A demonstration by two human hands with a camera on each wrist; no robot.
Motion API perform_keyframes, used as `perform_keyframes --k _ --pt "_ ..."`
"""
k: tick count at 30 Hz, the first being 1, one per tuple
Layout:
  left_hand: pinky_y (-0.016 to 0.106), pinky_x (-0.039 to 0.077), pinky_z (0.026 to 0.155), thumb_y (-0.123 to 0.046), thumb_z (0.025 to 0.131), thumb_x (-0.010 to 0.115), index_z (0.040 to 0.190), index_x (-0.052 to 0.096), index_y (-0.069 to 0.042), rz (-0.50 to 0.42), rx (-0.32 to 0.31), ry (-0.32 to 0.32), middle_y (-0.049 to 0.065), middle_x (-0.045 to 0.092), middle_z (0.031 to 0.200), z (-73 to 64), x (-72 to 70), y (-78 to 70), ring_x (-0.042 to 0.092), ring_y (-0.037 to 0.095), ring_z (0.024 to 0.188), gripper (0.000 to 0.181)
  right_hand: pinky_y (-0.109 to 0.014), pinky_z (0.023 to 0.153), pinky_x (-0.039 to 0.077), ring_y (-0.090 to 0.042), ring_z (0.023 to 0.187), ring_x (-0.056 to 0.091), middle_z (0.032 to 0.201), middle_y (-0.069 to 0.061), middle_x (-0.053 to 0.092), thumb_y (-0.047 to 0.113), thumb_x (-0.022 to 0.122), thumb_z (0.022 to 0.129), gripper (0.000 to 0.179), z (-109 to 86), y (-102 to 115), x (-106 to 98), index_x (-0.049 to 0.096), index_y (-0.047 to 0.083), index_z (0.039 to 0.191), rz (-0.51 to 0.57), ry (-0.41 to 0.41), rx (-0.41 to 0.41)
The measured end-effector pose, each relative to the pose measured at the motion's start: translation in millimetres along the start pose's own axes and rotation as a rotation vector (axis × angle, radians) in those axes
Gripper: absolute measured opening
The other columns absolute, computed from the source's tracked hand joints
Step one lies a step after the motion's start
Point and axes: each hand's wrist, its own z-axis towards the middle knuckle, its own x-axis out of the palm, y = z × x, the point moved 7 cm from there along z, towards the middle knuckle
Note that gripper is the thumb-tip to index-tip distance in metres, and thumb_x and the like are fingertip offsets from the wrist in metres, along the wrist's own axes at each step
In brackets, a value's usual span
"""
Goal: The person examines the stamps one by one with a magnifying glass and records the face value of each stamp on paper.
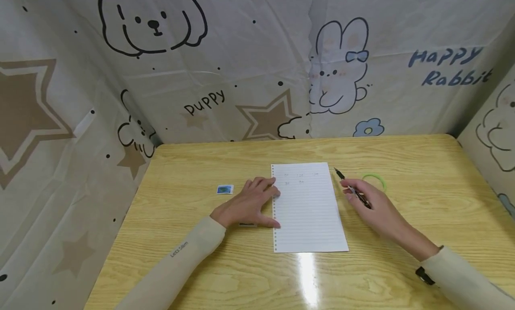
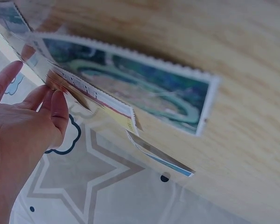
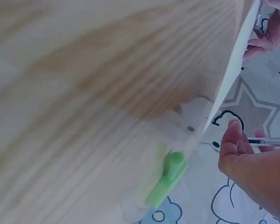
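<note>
A lined sheet of paper (image 1: 307, 220) with punched holes down its left edge lies on the table. A few small handwritten marks run along its top. My left hand (image 1: 255, 203) rests at the sheet's left edge, fingers spread, thumb and fingertips at the row of holes. Beyond the sheet's right edge, my right hand (image 1: 376, 209) holds a pen (image 1: 339, 173), its tip pointing up and left. A blue-green stamp (image 1: 225, 189) lies left of the left hand; another stamp (image 1: 247, 224) shows partly beneath its wrist. Several stamps, including a large green one (image 2: 130, 84), appear in the left wrist view.
A thin green ring (image 1: 376, 180) lies just behind the right hand; the right wrist view shows a rounded knob on it. The wooden table (image 1: 201, 265) ends at a patterned cloth (image 1: 257, 64) at the back. A dark band (image 1: 424, 275) circles the right wrist.
</note>
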Motion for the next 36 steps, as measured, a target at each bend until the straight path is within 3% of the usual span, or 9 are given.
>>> perform_keyframes --k 7,14,22,36 --pt "0.055 0.027 0.117 -0.069 0.087 0.084 0.146 0.06 -0.016 0.0 -0.003 0.0 0.015 0.033 0.173 0.2 -0.6 -0.4 0.03 0.033 0.154 0.083 -0.033 0.098 0.044 -0.031 0.121 0.063 0.136 -0.016 0.065 0.018 0.062 0.112 0.04 -5.0 -8 -1 0.059 0.002 0.149 -0.081 -0.003 -0.036" --pt "0.054 0.027 0.118 -0.069 0.087 0.084 0.147 0.059 -0.017 -0.002 0.001 0.0 0.014 0.033 0.173 0.1 -0.8 -1.0 0.031 0.033 0.154 0.083 -0.054 0.096 0.045 -0.03 0.118 0.054 0.141 -0.02 0.054 0.022 0.07 0.107 0.051 -5.4 -14 8 0.054 -0.003 0.149 -0.157 0.07 -0.052" --pt "0.055 0.026 0.119 -0.069 0.087 0.083 0.148 0.059 -0.016 -0.008 -0.005 0.008 0.014 0.032 0.173 -0.9 0.8 -2.9 0.03 0.033 0.154 0.084 -0.052 0.092 0.048 -0.029 0.111 0.053 0.132 -0.018 0.056 0.024 0.084 0.098 0.06 -3.8 -24 13 0.056 -0.003 0.144 -0.247 0.117 -0.058" --pt "0.055 0.025 0.12 -0.07 0.088 0.083 0.149 0.059 -0.017 -0.005 -0.008 0.004 0.013 0.031 0.174 -0.8 0.1 -0.9 0.03 0.032 0.155 0.084 -0.05 0.093 0.048 -0.026 0.112 0.053 0.128 -0.012 0.057 0.031 0.083 0.099 0.055 0.1 -27 17 0.06 0.001 0.139 -0.316 0.137 -0.116"
